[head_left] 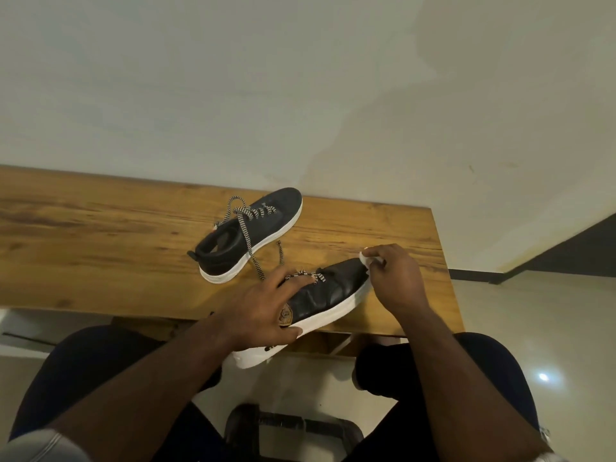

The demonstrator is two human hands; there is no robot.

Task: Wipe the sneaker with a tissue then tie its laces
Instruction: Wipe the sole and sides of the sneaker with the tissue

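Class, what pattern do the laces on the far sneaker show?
Black-and-white zigzag laces on the far sneaker, seen in the head view.

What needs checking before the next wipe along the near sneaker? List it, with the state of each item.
1. Near sneaker steadied: ok, left hand holds it over the laces and side.
2. Tissue in grip: ok, right hand pinches it at the toe.
3. Support under the sneaker: not ok, its heel overhangs the table edge.
4. Near sneaker's laces tied: not ok, loose under the fingers.
5. Second sneaker out of the way: ok, it lies apart, farther back.
6. Tissue cleanliness: cannot tell.
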